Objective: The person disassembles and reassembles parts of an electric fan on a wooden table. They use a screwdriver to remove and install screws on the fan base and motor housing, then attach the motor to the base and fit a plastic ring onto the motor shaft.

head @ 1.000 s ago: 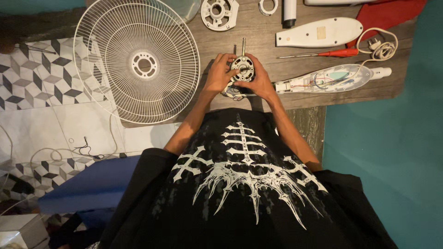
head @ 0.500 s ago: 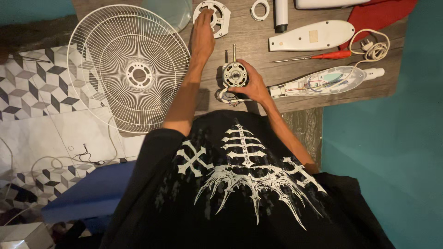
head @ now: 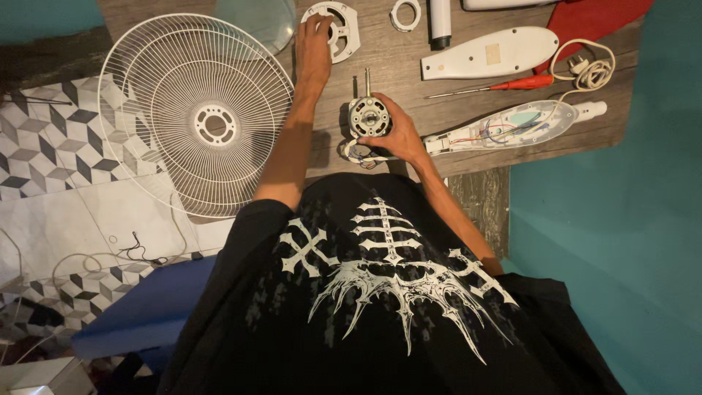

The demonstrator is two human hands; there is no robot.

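Observation:
My right hand (head: 398, 135) grips a round fan motor (head: 368, 115) with a metal shaft pointing away from me, held just above the wooden table (head: 395, 73). Coloured wires trail from the motor toward an open white base housing (head: 512, 126). My left hand (head: 313, 40) is stretched forward and rests on a white round motor cover (head: 338, 28) at the table's far side; its fingers touch the cover's left rim.
A large white fan grille (head: 194, 117) lies at the left, overhanging the table. A red-handled screwdriver (head: 504, 85), a white base cover (head: 488, 53), a white ring (head: 404, 13), a white tube (head: 440, 20), a coiled plug cord (head: 585, 69) and a red cloth (head: 596, 18) lie beyond.
My left hand left the motor and reached forward to the white round cover. The right hand kept hold of the motor, staying near the table's front edge.

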